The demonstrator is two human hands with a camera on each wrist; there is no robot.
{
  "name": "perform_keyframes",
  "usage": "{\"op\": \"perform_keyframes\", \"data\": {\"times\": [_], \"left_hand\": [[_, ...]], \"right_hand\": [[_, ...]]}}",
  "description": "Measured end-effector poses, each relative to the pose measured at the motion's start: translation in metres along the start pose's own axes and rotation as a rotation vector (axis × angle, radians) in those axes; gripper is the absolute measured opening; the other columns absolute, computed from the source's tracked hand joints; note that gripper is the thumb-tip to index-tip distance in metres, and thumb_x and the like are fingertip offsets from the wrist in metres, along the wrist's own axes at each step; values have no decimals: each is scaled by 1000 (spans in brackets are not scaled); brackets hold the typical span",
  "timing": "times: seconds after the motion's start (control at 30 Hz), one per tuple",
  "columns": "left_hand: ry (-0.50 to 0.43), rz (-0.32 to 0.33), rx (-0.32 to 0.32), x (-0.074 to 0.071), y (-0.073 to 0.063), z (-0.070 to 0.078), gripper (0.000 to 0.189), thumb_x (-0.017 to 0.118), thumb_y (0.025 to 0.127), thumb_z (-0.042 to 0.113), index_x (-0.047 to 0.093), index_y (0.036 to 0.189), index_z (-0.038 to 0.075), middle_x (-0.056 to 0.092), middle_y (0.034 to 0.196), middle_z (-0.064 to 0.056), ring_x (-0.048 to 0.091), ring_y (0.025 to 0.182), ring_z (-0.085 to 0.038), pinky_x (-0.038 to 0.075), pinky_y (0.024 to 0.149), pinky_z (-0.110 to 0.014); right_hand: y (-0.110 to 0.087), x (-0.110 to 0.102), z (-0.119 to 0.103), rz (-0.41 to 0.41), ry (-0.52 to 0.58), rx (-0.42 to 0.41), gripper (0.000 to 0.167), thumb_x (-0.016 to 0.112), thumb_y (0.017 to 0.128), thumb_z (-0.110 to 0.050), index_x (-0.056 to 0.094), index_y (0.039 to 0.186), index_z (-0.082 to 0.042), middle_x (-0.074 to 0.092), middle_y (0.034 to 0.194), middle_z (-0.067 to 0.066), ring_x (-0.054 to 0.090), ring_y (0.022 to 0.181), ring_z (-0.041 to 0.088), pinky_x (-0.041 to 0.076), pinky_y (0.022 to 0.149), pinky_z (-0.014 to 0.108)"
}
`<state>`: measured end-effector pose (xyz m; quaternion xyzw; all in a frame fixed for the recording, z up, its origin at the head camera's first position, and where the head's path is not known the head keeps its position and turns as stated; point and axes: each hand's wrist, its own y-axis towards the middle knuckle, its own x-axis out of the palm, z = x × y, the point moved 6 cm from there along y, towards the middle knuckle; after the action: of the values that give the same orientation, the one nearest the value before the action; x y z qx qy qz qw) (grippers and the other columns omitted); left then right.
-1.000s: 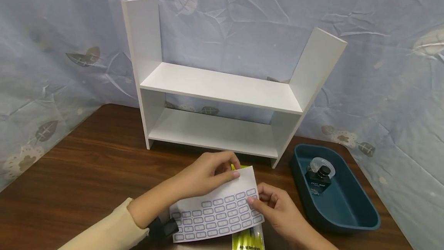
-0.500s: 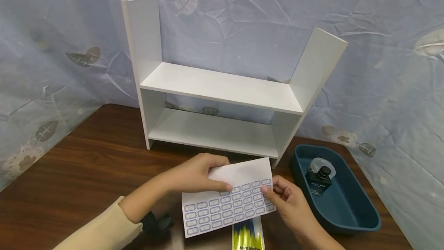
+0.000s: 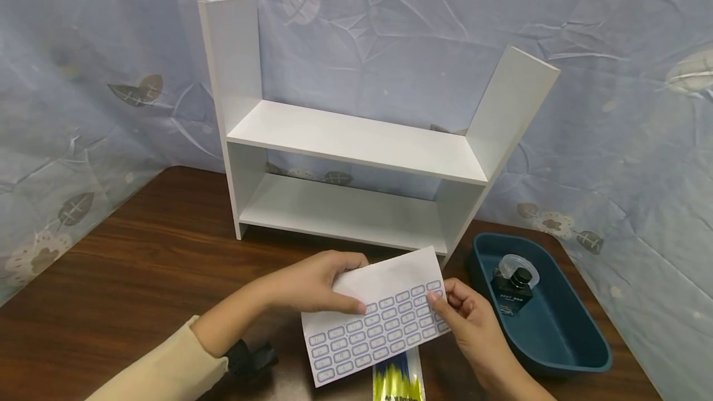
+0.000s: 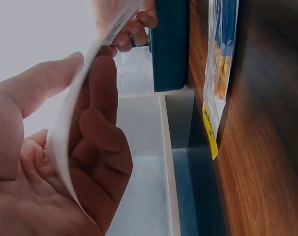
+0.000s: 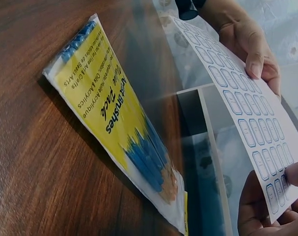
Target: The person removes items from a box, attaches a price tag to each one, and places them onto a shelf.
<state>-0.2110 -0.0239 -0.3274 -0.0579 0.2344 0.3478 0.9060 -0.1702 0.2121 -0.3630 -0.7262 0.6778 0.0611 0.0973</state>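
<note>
A white sheet of label stickers [image 3: 384, 320], printed with rows of blue-bordered labels, is held up by both hands above the table. My left hand [image 3: 320, 283] grips its upper left edge, thumb on the printed face and fingers behind. At the right edge my right hand [image 3: 473, 320] pinches the sheet between thumb and fingers. In the left wrist view the sheet [image 4: 65, 132] bends between thumb and fingers. Below it a clear pack of artist brushes [image 5: 119, 113] with a yellow label lies on the table, partly hidden by the sheet in the head view.
A white two-tier desk shelf [image 3: 356, 141] stands at the back of the brown wooden table [image 3: 139, 277]. To the right is a dark teal tray [image 3: 574, 327] holding a black bottle [image 3: 512, 289] and a clear round plastic piece [image 3: 520, 265]. Patterned cloth [image 3: 362, 30] hangs behind.
The sheet has moved right and up and now tilts, uncovering more of the brush pack. My left hand has shifted its grip from the top right edge to the upper left; my right hand moved slightly right.
</note>
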Motion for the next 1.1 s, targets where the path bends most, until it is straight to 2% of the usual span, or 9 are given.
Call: {"op": "perform_keyframes", "data": {"times": [0.13, 0.23, 0.33, 0.5, 0.6, 0.73, 0.83, 1.0, 1.1], "left_hand": [[1, 1, -1, 1, 0, 0, 25, 81, 90, 13, 67, 109, 9, 73, 92, -1, 70, 71, -5, 61, 62, -25], [-20, 1, -7, 2, 1, -1, 24, 81, 90, 13, 66, 107, 7, 74, 92, -3, 71, 71, -6, 62, 63, -26], [-47, 13, -16, 2, 1, -1, 22, 81, 91, 13, 66, 106, 5, 76, 93, -5, 73, 72, -7, 63, 64, -26], [-63, 64, -28, 0, 2, 0, 26, 80, 91, 13, 70, 113, 1, 80, 98, -11, 76, 74, -9, 65, 65, -28], [-74, 100, -38, 0, 1, 0, 29, 80, 91, 13, 72, 116, 0, 81, 99, -13, 77, 75, -10, 65, 66, -28], [-98, 130, -40, 1, 0, 2, 27, 80, 91, 14, 74, 113, 0, 81, 97, -12, 77, 75, -11, 65, 66, -28], [-115, 134, -20, 3, -1, 6, 27, 79, 92, 14, 74, 114, -1, 81, 96, -12, 77, 76, -10, 65, 66, -28], [-138, 131, 29, 8, -1, 14, 27, 77, 93, 13, 73, 116, -2, 81, 100, -16, 77, 77, -8, 65, 68, -27], [-122, 135, 45, 11, -1, 17, 28, 77, 93, 13, 73, 116, -2, 80, 101, -16, 76, 78, -7, 64, 68, -25]], "right_hand": [[0, -1, -1, 23, -3, 1, 28, 65, 104, -17, 60, 122, 4, 77, 100, -2, 74, 88, 16, 61, 80, 26], [0, -4, -5, 81, -40, -50, 28, 67, 103, -15, 60, 124, 2, 72, 103, 1, 70, 88, 14, 59, 79, 23], [-2, -9, -15, 177, -155, -189, 29, 68, 101, -10, 59, 126, 1, 66, 110, 5, 65, 91, 9, 56, 79, 17], [-15, -9, -35, 286, -438, -502, 30, 71, 96, 0, 60, 124, -1, 61, 119, 7, 59, 101, 0, 53, 84, 6], [-22, -2, -43, 275, -516, -649, 34, 74, 91, 6, 63, 121, -5, 61, 120, 4, 55, 101, 2, 51, 81, 4], [-30, 7, -51, 267, -608, -772, 43, 80, 84, 6, 69, 119, -14, 65, 119, -2, 52, 107, 5, 44, 92, 2], [-34, 13, -54, 244, -644, -826, 49, 83, 80, 6, 71, 120, -19, 66, 121, -3, 53, 114, 6, 39, 103, 1], [-37, 23, -55, 146, -617, -883, 56, 84, 78, 7, 69, 126, -20, 67, 124, -1, 58, 114, 8, 42, 105, 2], [-37, 28, -56, 119, -616, -893, 57, 85, 79, 5, 68, 128, -19, 66, 124, -1, 61, 112, 10, 42, 106, 3]]}}
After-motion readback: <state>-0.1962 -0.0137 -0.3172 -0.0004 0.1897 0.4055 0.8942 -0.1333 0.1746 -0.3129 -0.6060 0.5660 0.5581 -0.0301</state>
